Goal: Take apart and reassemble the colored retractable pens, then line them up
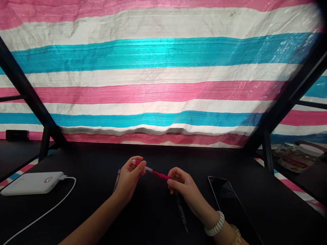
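Observation:
A red pen [160, 175] with a clear section stretches between my two hands above the black tabletop. My left hand [129, 178] pinches its upper left end, where a red part and the clear barrel show between thumb and fingers. The other, pinkish-red end is gripped by the fingertips of my right hand [183, 183]. A thin red stretch links the clear part to the thicker red part; I cannot tell whether the pieces are joined. Below my right hand lies a dark pen [182, 212], tip toward me. Another pen [117, 178] is partly hidden behind my left hand.
A white power bank [30, 184] with a white cable [62, 199] lies on the left. A dark smartphone [231, 200] rests beside my right forearm. Black frame bars [33, 92] slant up at both sides before a striped sheet [163, 92]. A clear package [297, 158] sits far right.

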Demonstrator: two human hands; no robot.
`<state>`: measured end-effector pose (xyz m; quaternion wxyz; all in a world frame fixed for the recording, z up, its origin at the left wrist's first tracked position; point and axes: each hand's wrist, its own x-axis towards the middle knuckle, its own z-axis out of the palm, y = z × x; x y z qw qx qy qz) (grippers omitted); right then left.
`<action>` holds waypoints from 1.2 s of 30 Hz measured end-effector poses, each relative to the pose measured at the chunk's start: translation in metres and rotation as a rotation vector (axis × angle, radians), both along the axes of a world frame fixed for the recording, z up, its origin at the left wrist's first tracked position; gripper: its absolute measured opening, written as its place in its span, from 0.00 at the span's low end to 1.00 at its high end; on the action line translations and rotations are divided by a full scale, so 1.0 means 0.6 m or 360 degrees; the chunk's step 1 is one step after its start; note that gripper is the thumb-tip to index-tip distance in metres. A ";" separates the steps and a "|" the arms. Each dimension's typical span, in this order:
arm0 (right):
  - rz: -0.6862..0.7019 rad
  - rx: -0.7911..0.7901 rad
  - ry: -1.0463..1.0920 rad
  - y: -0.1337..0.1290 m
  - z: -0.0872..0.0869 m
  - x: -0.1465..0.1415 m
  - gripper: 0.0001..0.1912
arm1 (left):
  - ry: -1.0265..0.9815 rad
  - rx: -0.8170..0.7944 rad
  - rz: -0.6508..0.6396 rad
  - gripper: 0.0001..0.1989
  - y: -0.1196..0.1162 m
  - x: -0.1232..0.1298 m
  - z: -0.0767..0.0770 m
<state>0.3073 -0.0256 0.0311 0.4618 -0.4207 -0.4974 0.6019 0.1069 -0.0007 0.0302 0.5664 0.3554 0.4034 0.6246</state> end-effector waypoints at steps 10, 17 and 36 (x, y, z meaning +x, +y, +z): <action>-0.0073 -0.0120 0.0117 0.005 -0.007 0.004 0.11 | -0.0264 -0.0061 0.0123 0.15 0.014 -0.003 -0.003; -0.0122 -0.0133 0.0205 0.002 -0.005 0.008 0.08 | -0.0415 -0.0103 0.0187 0.09 0.017 -0.005 0.002; -0.0109 -0.0480 0.0682 0.014 -0.010 0.015 0.12 | -0.0711 -0.0397 -0.0145 0.07 0.010 -0.001 0.006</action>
